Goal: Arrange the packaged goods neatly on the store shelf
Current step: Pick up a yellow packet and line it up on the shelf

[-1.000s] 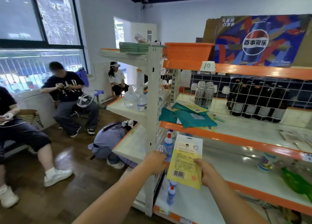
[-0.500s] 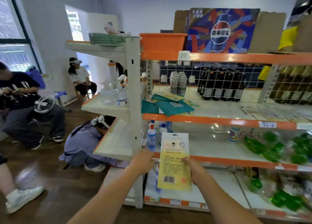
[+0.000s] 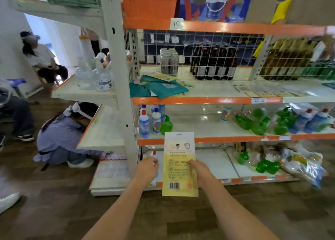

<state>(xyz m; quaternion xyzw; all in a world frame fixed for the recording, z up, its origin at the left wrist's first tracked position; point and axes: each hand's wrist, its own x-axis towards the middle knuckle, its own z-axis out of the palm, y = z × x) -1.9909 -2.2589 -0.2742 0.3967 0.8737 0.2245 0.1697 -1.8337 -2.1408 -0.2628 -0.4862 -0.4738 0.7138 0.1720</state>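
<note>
My right hand (image 3: 201, 172) has its grip pinched on the right edge of a flat, pale-yellow plastic packet with a white header, printed text and a barcode (image 3: 179, 165), holding it upright in front of the white metal store shelf with orange edge strips (image 3: 226, 139), so I can read it and judge where it belongs. My left hand (image 3: 147, 169) is curled near the packet's left edge, just apart from it; whether its grip has hold of the small white bottle with a red cap (image 3: 154, 155) behind it I cannot tell. The packet looks thin, glossy and limp, so an edge pinch lets it hang straight. I judge it belongs with the loose heap of teal and yellow flat packets (image 3: 159, 85) on the upper shelf, which needs squaring, while rounded green and blue plastic bottles (image 3: 272, 122) lie toppled to the right
</note>
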